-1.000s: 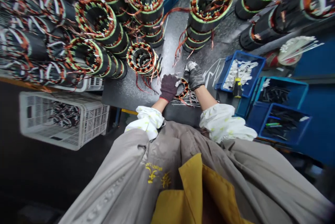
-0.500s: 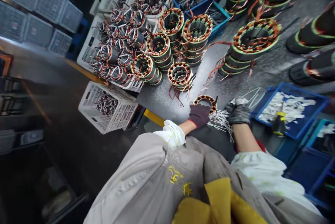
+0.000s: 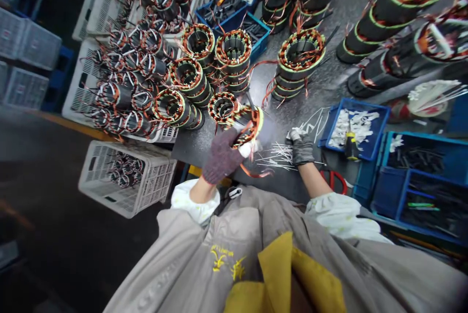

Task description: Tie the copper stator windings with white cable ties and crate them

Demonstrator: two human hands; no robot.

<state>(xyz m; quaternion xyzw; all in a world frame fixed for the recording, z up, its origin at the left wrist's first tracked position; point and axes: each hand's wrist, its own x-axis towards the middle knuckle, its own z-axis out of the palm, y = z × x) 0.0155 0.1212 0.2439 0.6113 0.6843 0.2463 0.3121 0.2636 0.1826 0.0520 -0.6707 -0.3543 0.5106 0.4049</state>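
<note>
My left hand (image 3: 224, 154), in a dark purple glove, grips a motor stator (image 3: 252, 130) by its side. The stator is tilted, its copper windings and green-yellow rim turned to the right, with loose copper leads hanging below. My right hand (image 3: 301, 147), in a grey glove with white fingertips, is low at the table among thin white ties. Its fingers are curled together; whatever they hold is too small to make out. A loose spread of white ties (image 3: 280, 156) lies between my hands, and more bent white ties (image 3: 314, 120) lie just beyond the right one.
Stacked stators (image 3: 234, 54) stand behind my left hand. White crates (image 3: 126, 176) of wound parts are at the left. Right of my right hand are a blue tray (image 3: 380, 125) of white pieces with a screwdriver (image 3: 351, 146), blue bins (image 3: 383, 191) and red-handled scissors (image 3: 340, 181).
My left hand has raised the stator off the table and tilted it, coming nearer the standing stators. My right hand stays by the white ties. The view has swung right.
</note>
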